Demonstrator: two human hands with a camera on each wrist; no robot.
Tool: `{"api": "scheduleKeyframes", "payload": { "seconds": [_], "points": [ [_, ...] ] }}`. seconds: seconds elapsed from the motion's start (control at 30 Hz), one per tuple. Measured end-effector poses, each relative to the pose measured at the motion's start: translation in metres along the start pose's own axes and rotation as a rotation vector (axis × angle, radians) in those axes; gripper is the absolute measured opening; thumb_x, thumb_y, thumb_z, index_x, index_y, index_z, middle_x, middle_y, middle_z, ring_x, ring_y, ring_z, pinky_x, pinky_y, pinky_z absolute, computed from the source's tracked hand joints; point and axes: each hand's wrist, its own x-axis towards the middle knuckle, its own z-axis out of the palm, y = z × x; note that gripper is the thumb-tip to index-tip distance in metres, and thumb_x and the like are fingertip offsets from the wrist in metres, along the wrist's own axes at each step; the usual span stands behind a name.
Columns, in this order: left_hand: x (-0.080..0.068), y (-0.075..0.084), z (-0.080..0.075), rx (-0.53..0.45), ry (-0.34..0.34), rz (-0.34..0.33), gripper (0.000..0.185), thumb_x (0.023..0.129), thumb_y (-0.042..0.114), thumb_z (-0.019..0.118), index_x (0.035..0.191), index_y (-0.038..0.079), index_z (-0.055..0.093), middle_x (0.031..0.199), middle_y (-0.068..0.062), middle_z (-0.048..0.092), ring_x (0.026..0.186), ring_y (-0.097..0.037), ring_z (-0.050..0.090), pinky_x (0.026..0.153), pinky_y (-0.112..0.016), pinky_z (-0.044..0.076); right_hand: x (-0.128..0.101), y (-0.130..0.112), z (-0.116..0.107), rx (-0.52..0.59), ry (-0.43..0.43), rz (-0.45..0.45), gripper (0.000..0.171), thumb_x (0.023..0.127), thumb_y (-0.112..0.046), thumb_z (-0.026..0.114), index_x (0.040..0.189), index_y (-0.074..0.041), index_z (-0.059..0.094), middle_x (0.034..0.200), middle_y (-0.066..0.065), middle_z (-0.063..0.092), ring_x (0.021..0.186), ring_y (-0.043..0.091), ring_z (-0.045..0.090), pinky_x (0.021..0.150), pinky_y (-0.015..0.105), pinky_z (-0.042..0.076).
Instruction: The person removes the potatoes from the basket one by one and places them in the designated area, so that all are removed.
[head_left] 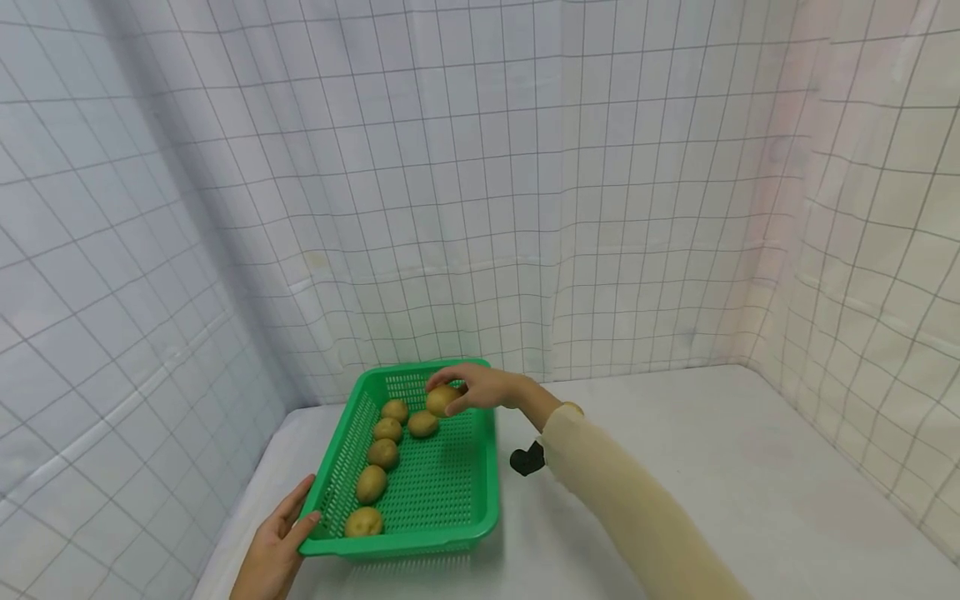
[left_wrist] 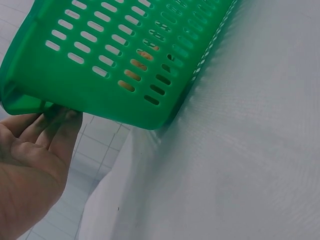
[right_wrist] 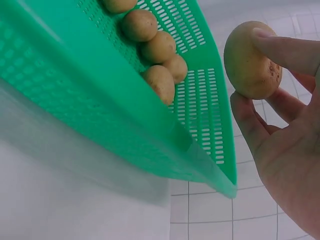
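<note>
The right hand (head_left: 480, 387) pinches a potato (head_left: 442, 400) above the far end of the green basket (head_left: 480, 500). It looks mid-placement, calling for lowering beside five potatoes (head_left: 382, 454) inside. The left hand (head_left: 277, 542), fingers relaxed, steadies the basket's near corner.

Your right hand (head_left: 480, 388) holds a potato (head_left: 441, 399) above the far end of the green basket (head_left: 480, 500). Five potatoes (head_left: 384, 454) line the basket's left side and a sixth (head_left: 422, 424) lies just beside them; the mesh floor right of them is bare. Your left hand (head_left: 277, 546) occupies the near left corner. A small black object (head_left: 527, 459) stands on the table (head_left: 712, 467) right of the basket, under your sleeve (head_left: 622, 500). Curtain walls (head_left: 480, 167) close the table's far, left and right edges.
</note>
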Motion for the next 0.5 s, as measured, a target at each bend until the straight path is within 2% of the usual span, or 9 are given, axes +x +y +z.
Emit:
{"api": "scheduleKeyframes", "payload": {
  "seconds": [0.23, 0.5],
  "points": [
    [-0.001, 0.001, -0.001, -0.007, 0.001, -0.004, 0.076, 0.109, 0.011, 0.055, 0.162, -0.008, 0.004, 0.165, -0.032, 0.001, 0.118, 0.015, 0.047, 0.096, -0.016, 0.049, -0.011, 0.006, -0.010, 0.002, 0.018, 0.028, 0.048, 0.096, -0.008, 0.073, 0.142, -0.011, 0.061, 0.144, 0.000, 0.056, 0.122, 0.019, 0.056, 0.101, 0.034, 0.050],
    [0.000, -0.002, -0.001, -0.040, -0.014, 0.015, 0.075, 0.110, 0.009, 0.054, 0.162, -0.009, 0.003, 0.164, -0.034, 0.001, 0.120, 0.012, 0.049, 0.097, -0.018, 0.049, -0.028, 0.012, -0.024, 0.013, 0.043, 0.061, 0.050, 0.096, -0.008, 0.073, 0.145, -0.008, 0.060, 0.144, 0.001, 0.055, 0.122, 0.026, 0.056, 0.100, 0.038, 0.051]
  ]
}}
